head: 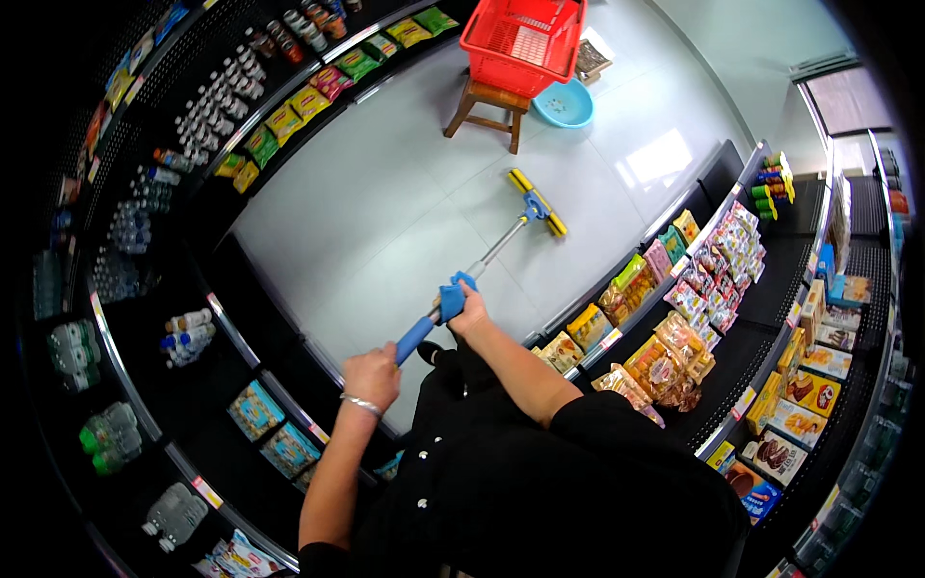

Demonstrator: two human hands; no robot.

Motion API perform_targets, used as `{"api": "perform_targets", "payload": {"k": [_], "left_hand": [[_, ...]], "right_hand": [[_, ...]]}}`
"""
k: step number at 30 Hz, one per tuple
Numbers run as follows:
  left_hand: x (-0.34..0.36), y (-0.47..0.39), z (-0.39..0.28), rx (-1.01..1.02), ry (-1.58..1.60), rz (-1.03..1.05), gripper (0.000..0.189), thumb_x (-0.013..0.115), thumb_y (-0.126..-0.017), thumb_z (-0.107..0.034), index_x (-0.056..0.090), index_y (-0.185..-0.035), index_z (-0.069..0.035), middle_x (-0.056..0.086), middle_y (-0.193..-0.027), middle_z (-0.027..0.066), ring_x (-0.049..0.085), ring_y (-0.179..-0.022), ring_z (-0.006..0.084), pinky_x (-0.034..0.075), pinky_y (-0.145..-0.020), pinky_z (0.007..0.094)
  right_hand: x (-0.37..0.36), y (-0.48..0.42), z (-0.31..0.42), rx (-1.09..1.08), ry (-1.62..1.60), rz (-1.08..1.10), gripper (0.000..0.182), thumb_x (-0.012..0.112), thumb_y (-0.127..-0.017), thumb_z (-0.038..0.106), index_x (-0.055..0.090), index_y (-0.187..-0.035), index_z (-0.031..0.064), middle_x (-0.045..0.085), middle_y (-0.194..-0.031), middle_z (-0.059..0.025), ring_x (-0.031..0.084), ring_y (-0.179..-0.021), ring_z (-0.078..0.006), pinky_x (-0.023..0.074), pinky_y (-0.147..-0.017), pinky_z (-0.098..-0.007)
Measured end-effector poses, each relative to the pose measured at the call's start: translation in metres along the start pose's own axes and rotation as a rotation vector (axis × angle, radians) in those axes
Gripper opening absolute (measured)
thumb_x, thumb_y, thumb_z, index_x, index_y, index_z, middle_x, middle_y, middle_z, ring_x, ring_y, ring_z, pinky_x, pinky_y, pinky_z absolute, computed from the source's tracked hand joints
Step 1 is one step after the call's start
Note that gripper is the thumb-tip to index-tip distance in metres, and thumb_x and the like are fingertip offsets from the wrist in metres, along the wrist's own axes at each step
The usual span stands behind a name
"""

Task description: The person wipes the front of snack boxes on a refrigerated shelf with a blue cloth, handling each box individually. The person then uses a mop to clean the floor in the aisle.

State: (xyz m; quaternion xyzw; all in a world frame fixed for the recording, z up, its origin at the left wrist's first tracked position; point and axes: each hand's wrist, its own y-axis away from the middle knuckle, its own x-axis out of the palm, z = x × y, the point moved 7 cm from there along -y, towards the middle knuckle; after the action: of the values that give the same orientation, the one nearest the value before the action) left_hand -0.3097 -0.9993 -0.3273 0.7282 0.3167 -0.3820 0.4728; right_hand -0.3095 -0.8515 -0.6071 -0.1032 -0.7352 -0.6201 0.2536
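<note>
A sponge mop reaches out over the floor, its yellow-and-blue head (536,205) lying on the pale tiles. My left hand (371,374) is closed around the blue grip (415,341) at the near end of the handle. Farther along, my right hand (470,309) grips a blue cloth (453,298) that is pressed around the metal pole (501,243). Part of the pole under the cloth is hidden.
Shelves of bottles (209,115) and snack bags (285,123) run along the left. Shelves with bagged bread (654,361) and boxed snacks (813,394) line the right. Ahead, a red basket (517,72) sits on a wooden stool (491,97) beside a light-blue basin (567,105).
</note>
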Motion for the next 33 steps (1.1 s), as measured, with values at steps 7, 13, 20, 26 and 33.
{"api": "perform_targets", "payload": {"k": [7,13,20,26,33], "left_hand": [[0.050,-0.074,-0.069,-0.047,0.054,0.019,0.026,0.068,-0.073,-0.020,0.055,-0.092,-0.007,0.064,-0.075,0.0141,0.064,-0.069,0.0333,0.051,-0.063,0.0448],[0.167,-0.081,-0.027,-0.052,0.776,0.414,0.031,0.065,-0.081,-0.020,0.053,-0.105,-0.004,0.057,-0.066,0.0067,0.055,-0.049,0.0167,0.044,-0.043,0.0318],[0.137,0.003,0.039,-0.242,1.114,0.574,0.028,0.060,-0.087,-0.018,0.053,-0.109,-0.003,0.050,-0.062,0.0000,0.044,-0.043,0.0082,0.033,-0.037,0.0242],[0.133,0.073,0.161,-0.206,1.018,0.497,0.039,0.063,-0.087,-0.021,0.051,-0.119,-0.002,0.057,-0.069,0.0015,0.044,-0.047,0.0057,0.034,-0.042,0.0188],[0.161,0.064,0.176,-0.285,1.215,0.409,0.041,0.069,-0.083,-0.012,0.052,-0.118,0.003,0.062,-0.072,0.0058,0.058,-0.060,0.0105,0.044,-0.053,0.0216]], "right_hand": [[-0.001,0.029,0.081,-0.057,0.109,-0.115,0.037,0.043,-0.095,0.036,0.049,-0.104,-0.0004,0.058,-0.089,-0.0173,0.057,-0.078,-0.0308,0.0490,-0.073,-0.0447],[-0.024,0.047,0.059,-0.093,0.157,-0.187,0.034,0.048,-0.095,0.030,0.045,-0.110,0.0004,0.057,-0.096,-0.0174,0.058,-0.080,-0.0297,0.0503,-0.072,-0.0436],[-0.031,0.053,-0.056,-0.090,0.288,-0.286,0.024,0.050,-0.093,0.024,0.049,-0.109,0.0064,0.059,-0.095,-0.0123,0.061,-0.079,-0.0255,0.0527,-0.069,-0.0419],[-0.030,0.053,-0.188,0.036,0.371,-0.270,0.022,0.054,-0.091,0.025,0.055,-0.103,0.0069,0.061,-0.092,-0.0096,0.060,-0.078,-0.0233,0.0505,-0.067,-0.0412],[-0.040,0.054,-0.175,0.078,0.365,-0.308,0.028,0.057,-0.090,0.028,0.055,-0.109,0.0078,0.059,-0.102,-0.0084,0.056,-0.091,-0.0207,0.0458,-0.079,-0.0397]]}}
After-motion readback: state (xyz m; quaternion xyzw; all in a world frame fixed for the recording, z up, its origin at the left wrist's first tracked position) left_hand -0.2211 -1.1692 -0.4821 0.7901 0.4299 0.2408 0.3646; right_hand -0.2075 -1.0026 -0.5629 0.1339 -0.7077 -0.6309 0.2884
